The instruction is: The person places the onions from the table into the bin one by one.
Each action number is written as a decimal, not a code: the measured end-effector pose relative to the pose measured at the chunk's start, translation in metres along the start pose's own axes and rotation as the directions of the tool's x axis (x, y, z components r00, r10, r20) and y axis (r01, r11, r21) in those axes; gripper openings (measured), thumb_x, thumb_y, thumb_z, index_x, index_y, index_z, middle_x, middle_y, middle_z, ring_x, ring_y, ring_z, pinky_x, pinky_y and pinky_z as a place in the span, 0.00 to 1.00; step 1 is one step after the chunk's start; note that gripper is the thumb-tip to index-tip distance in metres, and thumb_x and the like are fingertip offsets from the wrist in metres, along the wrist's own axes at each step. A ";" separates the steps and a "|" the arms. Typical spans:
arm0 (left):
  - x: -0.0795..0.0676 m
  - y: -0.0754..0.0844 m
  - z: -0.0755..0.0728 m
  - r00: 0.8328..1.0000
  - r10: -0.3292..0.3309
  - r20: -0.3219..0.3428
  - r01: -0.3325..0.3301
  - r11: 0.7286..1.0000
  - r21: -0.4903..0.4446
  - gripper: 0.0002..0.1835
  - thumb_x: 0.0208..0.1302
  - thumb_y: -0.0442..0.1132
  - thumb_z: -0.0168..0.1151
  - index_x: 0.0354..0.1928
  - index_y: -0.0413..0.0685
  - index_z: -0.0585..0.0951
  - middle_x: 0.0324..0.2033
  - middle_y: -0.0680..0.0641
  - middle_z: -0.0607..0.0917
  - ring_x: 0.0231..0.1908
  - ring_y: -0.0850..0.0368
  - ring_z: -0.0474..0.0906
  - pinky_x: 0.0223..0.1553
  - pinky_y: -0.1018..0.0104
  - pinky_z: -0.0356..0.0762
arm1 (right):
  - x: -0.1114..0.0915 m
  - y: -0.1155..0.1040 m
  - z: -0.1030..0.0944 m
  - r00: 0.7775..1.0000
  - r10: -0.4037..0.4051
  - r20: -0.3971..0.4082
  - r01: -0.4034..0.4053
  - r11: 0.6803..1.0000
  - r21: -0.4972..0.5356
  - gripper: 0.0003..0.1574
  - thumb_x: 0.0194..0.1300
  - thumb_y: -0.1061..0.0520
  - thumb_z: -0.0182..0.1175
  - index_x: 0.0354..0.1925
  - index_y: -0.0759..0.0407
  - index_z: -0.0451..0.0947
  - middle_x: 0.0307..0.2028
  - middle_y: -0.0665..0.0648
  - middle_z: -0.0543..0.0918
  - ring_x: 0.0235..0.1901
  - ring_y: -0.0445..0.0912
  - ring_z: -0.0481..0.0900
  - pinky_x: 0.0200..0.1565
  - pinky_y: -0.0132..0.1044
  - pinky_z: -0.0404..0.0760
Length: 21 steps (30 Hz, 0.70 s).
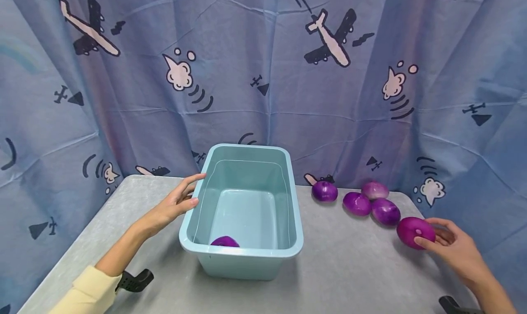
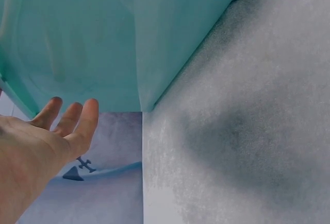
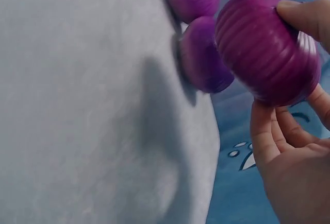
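At the right end of the table, my right hand (image 1: 457, 247) holds a purple onion (image 1: 416, 232) between thumb and fingers. The right wrist view shows this onion (image 3: 268, 49) ribbed and glossy, raised off the surface. My left hand (image 1: 169, 209) is at the left side of a pale teal plastic tub (image 1: 294, 213), fingertips at its rim, fingers loosely extended. In the left wrist view, the fingers (image 2: 87, 121) lie against the tub wall (image 2: 77, 44). Inside the tub, another purple onion (image 1: 225, 242) lies at the near end, partly hidden by the front wall.
Several more onions sit at the table's back right: one apart (image 1: 324, 191), a paler one (image 1: 375, 190) at the back and a dark one (image 1: 385, 212) nearest the held onion. A blue curtain (image 1: 263, 76) with airplane prints hangs behind the grey table (image 1: 337, 268).
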<state>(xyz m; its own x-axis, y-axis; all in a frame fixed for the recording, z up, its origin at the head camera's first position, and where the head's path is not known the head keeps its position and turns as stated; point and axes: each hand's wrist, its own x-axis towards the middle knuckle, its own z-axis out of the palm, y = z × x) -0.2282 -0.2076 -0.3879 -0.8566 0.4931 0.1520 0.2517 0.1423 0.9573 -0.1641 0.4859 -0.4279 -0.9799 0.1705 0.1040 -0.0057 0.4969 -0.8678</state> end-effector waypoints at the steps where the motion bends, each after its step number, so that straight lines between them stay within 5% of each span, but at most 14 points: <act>1: 0.000 0.000 0.000 1.000 -0.001 -0.001 0.001 1.000 0.002 0.34 0.77 0.46 0.52 0.80 0.61 0.54 0.74 0.35 0.60 0.68 0.34 0.61 0.61 0.35 0.64 | -0.001 -0.003 0.000 1.000 -0.011 0.005 0.011 1.000 0.025 0.27 0.65 0.60 0.71 0.57 0.44 0.72 0.39 0.31 0.80 0.38 0.28 0.80 0.35 0.25 0.80; 7: 0.000 -0.001 -0.001 1.000 -0.001 -0.005 0.001 1.000 0.009 0.34 0.77 0.47 0.53 0.80 0.62 0.54 0.74 0.36 0.59 0.69 0.34 0.61 0.62 0.35 0.63 | -0.001 -0.026 0.004 0.994 -0.097 0.041 0.085 0.969 0.231 0.30 0.65 0.71 0.67 0.59 0.48 0.73 0.44 0.37 0.84 0.43 0.30 0.82 0.38 0.24 0.80; 21: 0.000 -0.004 -0.002 0.999 0.028 0.019 -0.028 1.000 -0.002 0.34 0.78 0.45 0.52 0.80 0.60 0.53 0.73 0.36 0.60 0.68 0.36 0.63 0.61 0.38 0.65 | 0.013 -0.068 0.032 0.959 -0.258 0.115 0.210 0.924 0.321 0.34 0.63 0.76 0.65 0.63 0.57 0.71 0.50 0.45 0.82 0.47 0.34 0.82 0.44 0.25 0.80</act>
<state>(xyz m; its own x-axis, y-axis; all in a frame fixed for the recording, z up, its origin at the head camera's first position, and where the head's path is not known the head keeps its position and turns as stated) -0.2300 -0.2103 -0.3910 -0.8407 0.5127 0.1741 0.2748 0.1270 0.9531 -0.1830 0.4271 -0.3828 -0.9615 -0.0624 0.2677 -0.2748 0.2216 -0.9356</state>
